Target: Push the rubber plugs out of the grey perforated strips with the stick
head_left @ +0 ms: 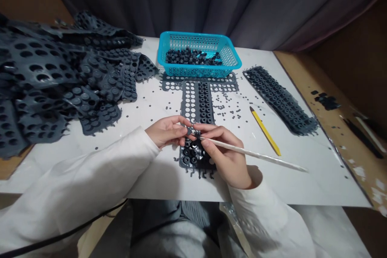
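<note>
- The left hand [167, 131] is near the middle of the tabletop [302, 185], its fingers pinching a small dark piece [191, 131].
- The right hand [222, 153] is just beside it, its fingers clenched around a white stick [254, 153], whose tip touches the piece.
- The piece sits between the 2 hands, above the near end of a grey perforated sheet [198, 105], which lies under them.
- Far from the hands is a blue basket [193, 36] holding black rubber pieces [193, 57].
- A heap of grey sheets [45, 76] lies on the left.
- A yellow knife [265, 131] lies right of the hands, and a grey strip [279, 98] lies further right.
- Small dark bits [229, 109] are scattered near the sheet.
</note>
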